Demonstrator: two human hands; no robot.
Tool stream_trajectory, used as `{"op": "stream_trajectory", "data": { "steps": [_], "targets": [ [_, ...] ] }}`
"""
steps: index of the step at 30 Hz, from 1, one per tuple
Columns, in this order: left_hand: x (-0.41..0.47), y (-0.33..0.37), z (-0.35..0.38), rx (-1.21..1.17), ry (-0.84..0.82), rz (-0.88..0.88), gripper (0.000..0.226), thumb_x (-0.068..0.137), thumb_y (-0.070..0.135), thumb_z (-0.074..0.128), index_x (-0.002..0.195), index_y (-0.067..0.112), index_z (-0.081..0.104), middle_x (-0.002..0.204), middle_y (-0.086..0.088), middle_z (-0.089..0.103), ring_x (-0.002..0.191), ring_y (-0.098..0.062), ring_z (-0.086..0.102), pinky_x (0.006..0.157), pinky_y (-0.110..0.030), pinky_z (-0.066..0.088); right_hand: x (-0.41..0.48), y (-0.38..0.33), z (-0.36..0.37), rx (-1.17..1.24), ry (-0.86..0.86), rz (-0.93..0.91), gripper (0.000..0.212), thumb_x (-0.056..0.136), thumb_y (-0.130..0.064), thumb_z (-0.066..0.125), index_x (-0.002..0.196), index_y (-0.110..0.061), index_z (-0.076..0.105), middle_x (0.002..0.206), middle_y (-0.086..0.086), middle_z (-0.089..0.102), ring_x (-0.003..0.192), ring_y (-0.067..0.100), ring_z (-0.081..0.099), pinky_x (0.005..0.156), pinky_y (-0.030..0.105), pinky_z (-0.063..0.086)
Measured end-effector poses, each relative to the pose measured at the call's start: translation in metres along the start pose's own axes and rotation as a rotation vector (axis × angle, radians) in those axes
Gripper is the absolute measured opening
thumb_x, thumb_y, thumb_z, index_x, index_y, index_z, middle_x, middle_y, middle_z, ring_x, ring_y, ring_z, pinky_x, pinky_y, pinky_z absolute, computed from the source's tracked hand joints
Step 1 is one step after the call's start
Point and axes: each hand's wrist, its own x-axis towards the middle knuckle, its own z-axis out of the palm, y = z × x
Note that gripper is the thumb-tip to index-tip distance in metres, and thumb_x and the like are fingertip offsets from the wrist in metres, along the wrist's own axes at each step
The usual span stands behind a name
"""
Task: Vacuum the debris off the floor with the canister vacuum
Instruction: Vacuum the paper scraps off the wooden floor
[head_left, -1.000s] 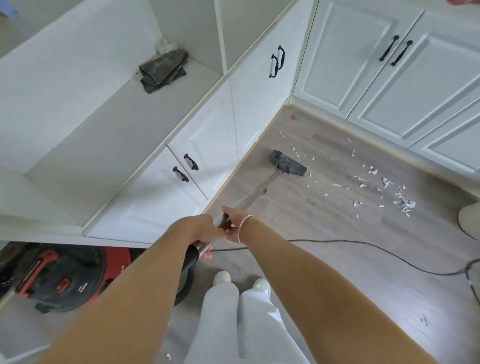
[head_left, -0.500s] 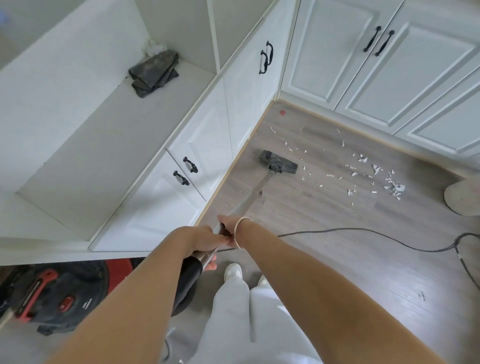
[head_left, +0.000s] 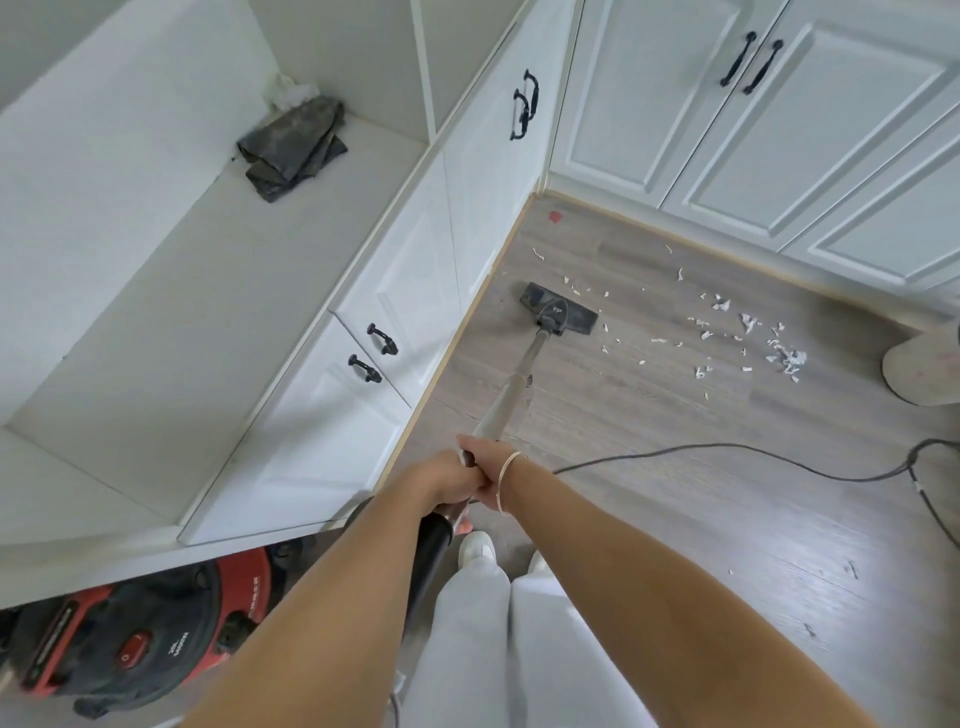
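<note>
Both hands grip the metal vacuum wand (head_left: 511, 395) at its near end. My left hand (head_left: 441, 480) holds it where the black hose (head_left: 428, 556) joins, and my right hand (head_left: 485, 470), with a bangle on the wrist, holds it just ahead. The black floor head (head_left: 558, 314) lies flat on the grey wood floor near the cabinet base. White debris scraps (head_left: 748, 332) are scattered to the right of the head, thickest at the far right. The red and black canister (head_left: 135, 644) sits at the lower left behind me.
White cabinets (head_left: 405, 291) line the left side and the back wall. A dark folded cloth (head_left: 293, 148) lies in an open shelf bay. The black power cord (head_left: 727, 454) runs across the floor to the right. A round beige base (head_left: 922, 371) stands at the right edge.
The floor head has slid a little away from me along the cabinet base toward the corner. Both hands keep the same grip on the wand.
</note>
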Motion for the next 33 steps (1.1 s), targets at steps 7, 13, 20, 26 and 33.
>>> {"op": "stream_trajectory", "data": {
  "steps": [7, 13, 20, 26, 33],
  "targets": [
    [0.027, 0.025, -0.007, -0.072, 0.024, 0.017, 0.015, 0.095, 0.019, 0.053, 0.097, 0.004, 0.049, 0.084, -0.016, 0.058, 0.061, -0.025, 0.062, 0.082, -0.043, 0.059, 0.019, -0.036, -0.006, -0.064, 0.024, -0.054, 0.023, 0.092, -0.026, 0.061, 0.083, -0.011, 0.047, 0.068, 0.004, 0.048, 0.057, 0.014, 0.048, 0.054, 0.024, 0.044],
    [0.043, 0.080, -0.019, -0.108, 0.028, 0.065, 0.012, 0.095, 0.015, 0.049, 0.089, 0.005, 0.049, 0.078, -0.016, 0.058, 0.057, -0.025, 0.063, 0.063, -0.034, 0.056, 0.032, -0.096, -0.023, -0.114, 0.036, -0.063, 0.023, 0.091, -0.024, 0.062, 0.076, -0.011, 0.049, 0.070, 0.003, 0.052, 0.064, 0.014, 0.051, 0.078, 0.029, 0.048],
    [0.057, 0.153, -0.025, -0.108, 0.060, 0.059, 0.019, 0.096, 0.020, 0.049, 0.104, 0.003, 0.052, 0.070, -0.014, 0.061, 0.069, -0.031, 0.067, 0.072, -0.036, 0.058, 0.036, -0.173, -0.050, -0.163, 0.041, -0.039, 0.026, 0.095, -0.022, 0.056, 0.075, -0.010, 0.046, 0.070, 0.002, 0.048, 0.062, 0.012, 0.048, 0.078, 0.023, 0.044],
    [0.072, 0.207, -0.025, -0.131, 0.034, -0.028, 0.016, 0.092, 0.016, 0.057, 0.100, 0.003, 0.051, 0.081, -0.016, 0.063, 0.091, -0.035, 0.071, 0.090, -0.047, 0.056, 0.045, -0.220, -0.073, -0.215, 0.035, 0.027, 0.023, 0.097, -0.022, 0.053, 0.079, -0.009, 0.046, 0.072, 0.002, 0.047, 0.072, 0.013, 0.052, 0.085, 0.025, 0.049],
    [0.076, 0.242, -0.005, -0.092, 0.015, 0.001, 0.012, 0.098, 0.012, 0.048, 0.088, 0.005, 0.050, 0.074, -0.011, 0.058, 0.082, -0.029, 0.066, 0.097, -0.036, 0.052, 0.042, -0.245, -0.102, -0.335, 0.099, 0.051, 0.018, 0.100, -0.022, 0.048, 0.092, -0.006, 0.044, 0.078, 0.003, 0.050, 0.092, 0.015, 0.053, 0.104, 0.030, 0.046]
  ]
}}
